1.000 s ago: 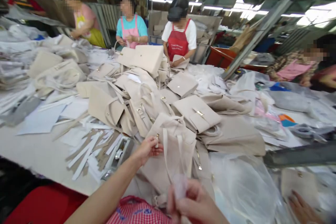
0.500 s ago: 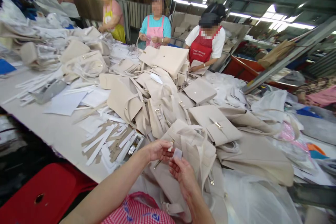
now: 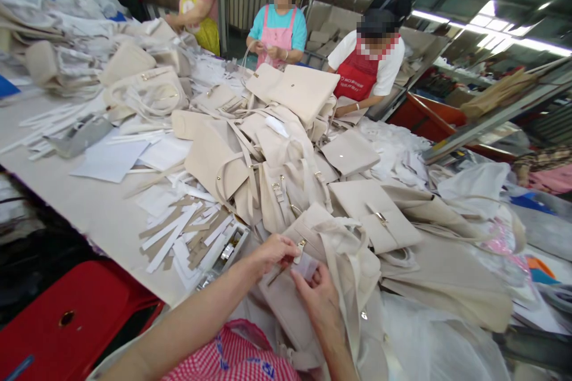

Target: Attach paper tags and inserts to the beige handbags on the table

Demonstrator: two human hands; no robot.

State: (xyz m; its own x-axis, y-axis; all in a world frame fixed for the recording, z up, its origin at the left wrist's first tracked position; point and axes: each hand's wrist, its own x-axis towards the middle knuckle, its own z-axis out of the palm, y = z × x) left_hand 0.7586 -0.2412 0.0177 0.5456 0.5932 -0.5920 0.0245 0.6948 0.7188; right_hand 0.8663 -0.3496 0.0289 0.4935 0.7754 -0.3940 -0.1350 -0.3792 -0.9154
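A beige handbag [image 3: 286, 303] lies in front of me, with its straps bunched on the right side. My left hand [image 3: 276, 252] is closed in a pinch on a pale zipper pull [image 3: 298, 256] with gold-coloured metal at its top. Close beside it, my right hand [image 3: 319, 293] grips a small translucent plastic piece [image 3: 306, 266] between thumb and fingers. The plastic piece is right up against the zipper pull; whether it goes around the pull I cannot tell. An open zipper slit shows just below my left fingertips.
More beige bags [image 3: 295, 92] are heaped across the table [image 3: 111, 232]. Paper strips [image 3: 174, 238] and a metal box of small hardware [image 3: 227, 250] lie left of my hands. Clear plastic [image 3: 429, 333] spreads at right. A red stool [image 3: 80, 321] stands lower left. Several co-workers stand opposite.
My left fingers have closed in on the zipper pull, and the plastic piece in my right hand has come up against it. The view has shifted slightly, moving the scene rightward.
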